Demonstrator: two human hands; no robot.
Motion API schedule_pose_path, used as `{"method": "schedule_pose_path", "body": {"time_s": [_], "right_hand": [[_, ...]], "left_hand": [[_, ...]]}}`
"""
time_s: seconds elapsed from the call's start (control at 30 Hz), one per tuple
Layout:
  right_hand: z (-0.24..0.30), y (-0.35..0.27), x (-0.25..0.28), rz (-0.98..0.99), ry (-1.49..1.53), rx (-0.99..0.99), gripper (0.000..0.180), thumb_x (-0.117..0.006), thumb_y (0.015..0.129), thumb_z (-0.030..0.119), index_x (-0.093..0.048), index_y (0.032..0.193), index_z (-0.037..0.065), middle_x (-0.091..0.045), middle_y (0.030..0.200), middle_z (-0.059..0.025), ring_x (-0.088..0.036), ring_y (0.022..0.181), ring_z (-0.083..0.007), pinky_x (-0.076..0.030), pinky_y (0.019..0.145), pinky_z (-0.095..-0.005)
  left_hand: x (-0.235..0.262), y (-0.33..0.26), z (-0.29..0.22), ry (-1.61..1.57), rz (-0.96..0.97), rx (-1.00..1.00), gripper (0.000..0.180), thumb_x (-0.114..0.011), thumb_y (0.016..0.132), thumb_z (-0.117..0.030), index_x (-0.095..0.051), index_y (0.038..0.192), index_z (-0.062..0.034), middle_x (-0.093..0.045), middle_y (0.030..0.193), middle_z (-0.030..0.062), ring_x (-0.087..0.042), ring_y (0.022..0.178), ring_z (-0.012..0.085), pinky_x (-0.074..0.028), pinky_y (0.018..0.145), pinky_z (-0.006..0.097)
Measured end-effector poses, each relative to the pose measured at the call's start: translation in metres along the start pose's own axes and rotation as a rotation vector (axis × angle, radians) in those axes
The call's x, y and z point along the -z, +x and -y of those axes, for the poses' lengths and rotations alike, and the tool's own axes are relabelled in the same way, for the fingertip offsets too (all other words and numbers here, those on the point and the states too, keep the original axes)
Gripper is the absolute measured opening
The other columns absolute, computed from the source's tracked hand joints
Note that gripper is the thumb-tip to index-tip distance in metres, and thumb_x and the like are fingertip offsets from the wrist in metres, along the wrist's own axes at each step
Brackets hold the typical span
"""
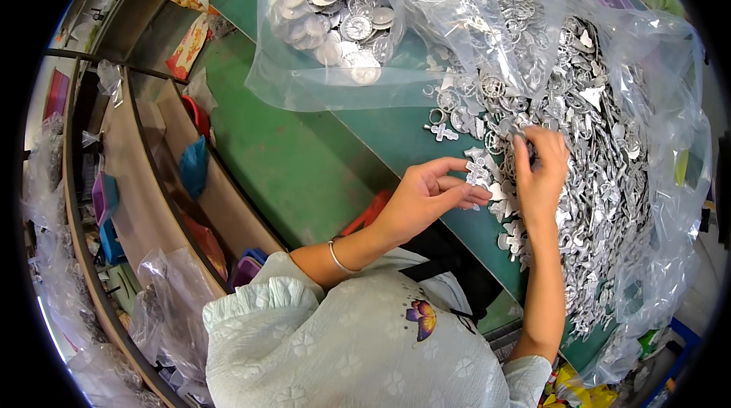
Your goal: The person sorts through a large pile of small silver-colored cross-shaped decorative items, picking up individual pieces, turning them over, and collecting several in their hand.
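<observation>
My left hand (435, 188) is closed around a few silver cross charms (478, 172), which stick out past the thumb and fingertips. At the near edge of a big heap of silver metal charms (601, 202), my right hand (542, 168) pinches a small grey metal charm whose shape is mostly hidden by the fingers. Just beyond my left hand, a loose cross charm (441, 131) lies on the green tabletop (388, 130), beside a ring-shaped piece (436, 116).
A clear plastic bag (282, 92) holding round silver medals (356, 27) lies at the far side. More plastic sheeting (670, 179) borders the heap on the right. Shelving (145, 179) with bins and bags stands to the left. A red object (369, 214) is below my left wrist.
</observation>
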State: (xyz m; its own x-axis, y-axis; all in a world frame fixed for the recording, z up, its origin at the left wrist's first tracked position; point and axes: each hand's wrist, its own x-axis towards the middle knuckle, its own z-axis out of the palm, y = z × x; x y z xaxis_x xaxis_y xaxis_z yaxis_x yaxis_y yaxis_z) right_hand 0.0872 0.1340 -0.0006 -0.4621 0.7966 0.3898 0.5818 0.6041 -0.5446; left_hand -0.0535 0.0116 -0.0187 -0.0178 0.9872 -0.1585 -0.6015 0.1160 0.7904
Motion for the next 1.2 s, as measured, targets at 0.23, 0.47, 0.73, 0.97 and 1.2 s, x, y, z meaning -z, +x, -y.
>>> {"method": "schedule_pose_path", "body": {"time_s": [0.23, 0.47, 0.73, 0.97, 1.2], "right_hand": [[0.026, -0.041, 0.03, 0.212, 1.33, -0.816, 0.024, -0.049, 0.088, 0.008, -0.052, 0.109, -0.004, -0.062, 0.092, -0.014, -0.056, 0.072, -0.0124, -0.043, 0.059, -0.0218], [0.033, -0.056, 0.036, 0.22, 1.512, -0.915, 0.03, -0.048, 0.089, 0.008, -0.049, 0.115, -0.004, -0.06, 0.099, -0.0159, -0.055, 0.075, -0.0147, -0.044, 0.06, -0.023], [0.03, -0.069, 0.032, 0.148, 1.556, -0.883, 0.031, -0.053, 0.085, 0.002, -0.049, 0.115, -0.002, -0.06, 0.1, -0.0176, -0.058, 0.078, -0.0176, -0.048, 0.062, -0.0268], [0.035, -0.074, 0.027, 0.08, 1.434, -0.814, 0.033, -0.058, 0.079, -0.005, -0.05, 0.11, -0.002, -0.061, 0.095, -0.015, -0.06, 0.077, -0.0179, -0.049, 0.066, -0.027], [0.046, -0.073, 0.025, -0.017, 1.19, -0.685, 0.036, -0.059, 0.073, -0.014, -0.047, 0.106, -0.005, -0.06, 0.09, -0.0126, -0.059, 0.078, -0.0144, -0.048, 0.07, -0.0248]], "left_hand": [[-0.005, 0.001, -0.003, -0.015, -0.048, 0.042, 0.023, -0.044, 0.091, -0.011, -0.046, 0.109, 0.0025, -0.062, 0.095, 0.0211, -0.062, 0.088, 0.0262, -0.05, 0.079, 0.032], [-0.002, -0.001, 0.0, -0.181, -0.017, 0.065, 0.027, -0.045, 0.091, -0.014, -0.051, 0.11, 0.005, -0.062, 0.094, 0.0165, -0.062, 0.08, 0.0183, -0.05, 0.072, 0.027], [-0.008, -0.002, 0.0, -0.21, -0.061, 0.082, 0.028, -0.054, 0.085, -0.006, -0.052, 0.111, 0.0046, -0.062, 0.096, 0.0134, -0.061, 0.082, 0.0151, -0.049, 0.075, 0.025], [-0.017, -0.006, -0.008, -0.064, -0.11, 0.037, 0.03, -0.054, 0.083, 0.001, -0.049, 0.112, 0.0074, -0.061, 0.097, 0.017, -0.062, 0.087, 0.0204, -0.051, 0.078, 0.028], [-0.02, -0.009, -0.008, -0.087, -0.12, 0.09, 0.029, -0.053, 0.084, 0.0, -0.05, 0.111, 0.0085, -0.059, 0.103, 0.0182, -0.062, 0.091, 0.0236, -0.051, 0.08, 0.03]]}}
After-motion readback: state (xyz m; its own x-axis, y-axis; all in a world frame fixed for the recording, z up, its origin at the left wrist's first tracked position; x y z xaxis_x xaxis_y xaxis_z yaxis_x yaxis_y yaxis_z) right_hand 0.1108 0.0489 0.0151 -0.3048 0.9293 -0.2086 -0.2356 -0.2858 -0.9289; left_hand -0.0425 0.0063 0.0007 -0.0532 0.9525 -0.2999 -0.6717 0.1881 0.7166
